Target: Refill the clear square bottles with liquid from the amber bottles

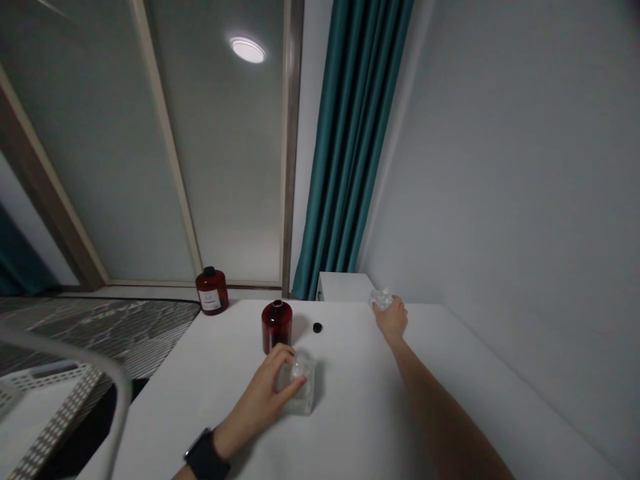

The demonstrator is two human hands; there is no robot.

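The left hand grasps a clear glass bottle on a white table; the right hand grasps a small clear object.

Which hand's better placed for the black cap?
Left, probably: the left hand sits nearer the cap, though it's on a glass bottle. The right hand is farther, at a clear piece.
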